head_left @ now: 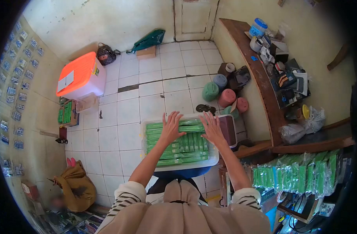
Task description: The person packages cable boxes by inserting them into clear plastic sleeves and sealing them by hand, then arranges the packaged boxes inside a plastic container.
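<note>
left hand [170,128], right hand [213,129]: fingers spread, apparently gripping nothing, contact unclear | green packets [192,142]: beneath both, in white tub [214,158] | progress: tub looks mostly filled; wrapped green bundles [301,175] lie outside, rightward

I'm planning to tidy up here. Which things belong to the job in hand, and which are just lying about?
Part of the job:
left hand
right hand
white tray beneath them
green packets inside it
probably the green bundles at right

Apparently just lying about:
orange-lidded bin
dark green bag
patterned bag
dark sandals on the floor
</note>
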Tool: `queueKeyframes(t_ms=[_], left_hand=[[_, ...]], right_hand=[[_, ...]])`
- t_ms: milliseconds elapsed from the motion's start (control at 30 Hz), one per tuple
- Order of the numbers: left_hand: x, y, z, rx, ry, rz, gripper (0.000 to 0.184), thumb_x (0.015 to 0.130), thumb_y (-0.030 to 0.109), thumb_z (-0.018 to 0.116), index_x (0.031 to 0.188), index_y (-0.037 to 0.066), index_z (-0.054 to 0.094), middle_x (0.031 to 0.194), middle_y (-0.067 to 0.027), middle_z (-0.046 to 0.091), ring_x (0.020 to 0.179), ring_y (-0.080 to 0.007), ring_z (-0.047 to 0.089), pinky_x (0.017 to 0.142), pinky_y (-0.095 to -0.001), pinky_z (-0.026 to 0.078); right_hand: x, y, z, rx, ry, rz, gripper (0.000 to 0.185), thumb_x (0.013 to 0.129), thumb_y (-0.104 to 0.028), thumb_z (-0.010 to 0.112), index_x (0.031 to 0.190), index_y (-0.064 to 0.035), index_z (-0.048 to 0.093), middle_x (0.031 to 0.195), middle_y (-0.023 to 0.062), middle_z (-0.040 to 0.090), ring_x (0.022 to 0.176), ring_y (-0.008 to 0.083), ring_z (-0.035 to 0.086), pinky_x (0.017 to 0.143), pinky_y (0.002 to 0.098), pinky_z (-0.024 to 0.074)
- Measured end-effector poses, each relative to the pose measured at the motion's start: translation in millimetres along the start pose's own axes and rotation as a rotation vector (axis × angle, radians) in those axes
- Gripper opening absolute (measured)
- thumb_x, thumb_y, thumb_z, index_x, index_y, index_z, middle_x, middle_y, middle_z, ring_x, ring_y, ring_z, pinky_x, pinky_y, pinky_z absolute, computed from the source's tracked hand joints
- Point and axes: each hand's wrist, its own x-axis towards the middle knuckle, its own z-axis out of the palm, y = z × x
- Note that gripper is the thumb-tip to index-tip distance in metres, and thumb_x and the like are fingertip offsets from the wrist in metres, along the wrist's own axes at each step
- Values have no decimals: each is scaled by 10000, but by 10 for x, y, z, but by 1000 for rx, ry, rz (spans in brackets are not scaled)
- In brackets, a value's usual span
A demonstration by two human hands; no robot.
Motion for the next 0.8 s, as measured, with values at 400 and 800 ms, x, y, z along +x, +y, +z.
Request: queueKeyframes(t_ms=[400, 800], left_hand=[[47, -17, 279, 49, -30, -53, 922, 435, 252, 822, 1222, 83, 373, 1143, -69, 460, 1123, -239, 410, 1032, -428, 236], [-589, -155, -365, -21, 180, -343, 782, 682, 259, 702, 1301, 38, 279, 1274, -172, 332, 1189, -327, 310, 1006, -481, 223]], right_hand=[[224, 165, 335, -53, -82, -48, 948, 536, -237, 778, 1304, -27, 264, 1270, 103, 374, 1209, 288, 319, 1047, 430, 212], [-484, -96, 114, 340, 225, 371, 777, 694, -173, 691, 1319, -9, 258, 1269, 174, 335, 1174, 354, 320, 990, 422, 276]])
